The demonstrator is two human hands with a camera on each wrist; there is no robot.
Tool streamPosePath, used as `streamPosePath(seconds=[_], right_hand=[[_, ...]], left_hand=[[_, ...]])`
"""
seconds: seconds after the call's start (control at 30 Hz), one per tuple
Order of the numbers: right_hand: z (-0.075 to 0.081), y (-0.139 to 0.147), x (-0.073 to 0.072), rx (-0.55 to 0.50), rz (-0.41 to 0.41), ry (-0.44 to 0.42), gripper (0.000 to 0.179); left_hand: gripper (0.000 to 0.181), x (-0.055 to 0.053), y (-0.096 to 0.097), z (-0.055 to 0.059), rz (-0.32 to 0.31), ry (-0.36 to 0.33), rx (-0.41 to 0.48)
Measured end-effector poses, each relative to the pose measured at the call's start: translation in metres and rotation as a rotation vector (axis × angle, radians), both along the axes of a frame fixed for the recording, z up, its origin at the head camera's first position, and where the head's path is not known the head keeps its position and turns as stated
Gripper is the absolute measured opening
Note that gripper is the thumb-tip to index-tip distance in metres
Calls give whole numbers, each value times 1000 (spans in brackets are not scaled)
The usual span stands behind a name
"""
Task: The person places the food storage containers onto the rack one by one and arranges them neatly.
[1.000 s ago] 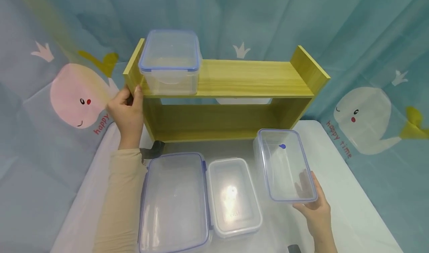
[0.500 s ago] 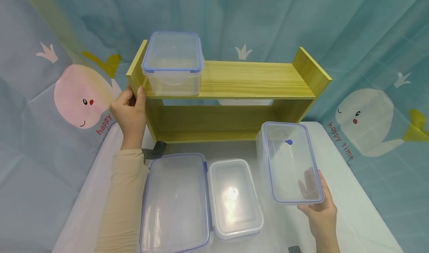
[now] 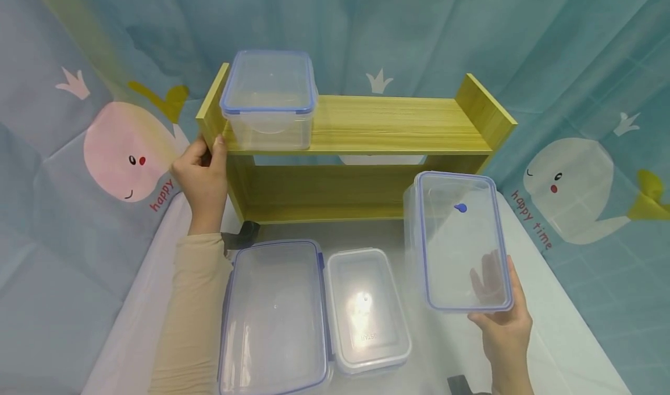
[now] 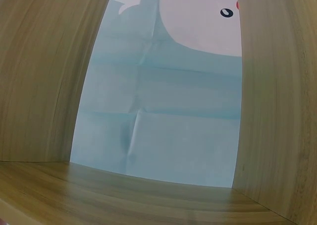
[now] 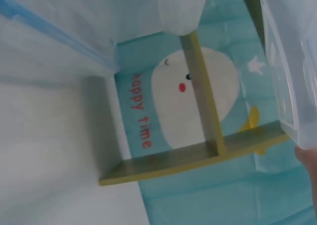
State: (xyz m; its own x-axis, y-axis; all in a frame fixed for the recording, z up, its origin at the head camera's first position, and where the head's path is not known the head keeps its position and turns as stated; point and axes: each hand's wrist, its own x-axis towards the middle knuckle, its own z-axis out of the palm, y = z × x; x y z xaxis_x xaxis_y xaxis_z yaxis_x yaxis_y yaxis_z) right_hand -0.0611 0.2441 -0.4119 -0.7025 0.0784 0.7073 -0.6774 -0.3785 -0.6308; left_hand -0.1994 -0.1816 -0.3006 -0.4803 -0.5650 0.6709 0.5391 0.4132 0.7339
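My left hand (image 3: 201, 177) grips the left side panel (image 3: 211, 104) of a yellow wooden two-tier shelf (image 3: 387, 124), thumb in front. In the right wrist view, part of that hand shows at the right edge. My right hand (image 3: 505, 331) holds a clear plastic food container (image 3: 460, 249) by its lower right corner, fingers along the far side and thumb at the near edge. Its blue-rimmed lid, with a small blue plug, faces me. The container is raised in front of the shelf's right end. A square clear food container (image 3: 269, 104) with a blue-rimmed lid stands at the upper tier's left end.
On the white table (image 3: 534, 325) lie a large flat container (image 3: 274, 319) with blue clips and a smaller white-rimmed container (image 3: 366, 310), side by side in front of the shelf. Behind the shelf hangs a blue curtain (image 3: 419, 34) with whale prints.
My right hand has lifted the clear food container up and slightly right, so it now overlaps the shelf's lower right end. My left hand keeps its grip on the side panel.
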Motion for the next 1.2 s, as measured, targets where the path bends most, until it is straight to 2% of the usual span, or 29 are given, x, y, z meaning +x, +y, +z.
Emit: streamPosePath(seconds=[0.2, 0.4, 0.63, 0.93, 1.2], right_hand=[[10, -6, -4, -30, 1, 25, 92], [18, -12, -10, -60, -10, 65, 93], [29, -14, -15, -111, -46, 52, 95], [40, -16, -17, -102, -48, 73, 93], [45, -25, -20, -235, -11, 53, 89]], left_hand=[[29, 0, -1, -1, -6, 11, -13], [28, 1, 1, 2, -1, 1, 11], [28, 1, 1, 2, 0, 9, 15], [28, -1, -1, -1, 17, -18, 9], [28, 0, 0, 0, 19, -14, 5]])
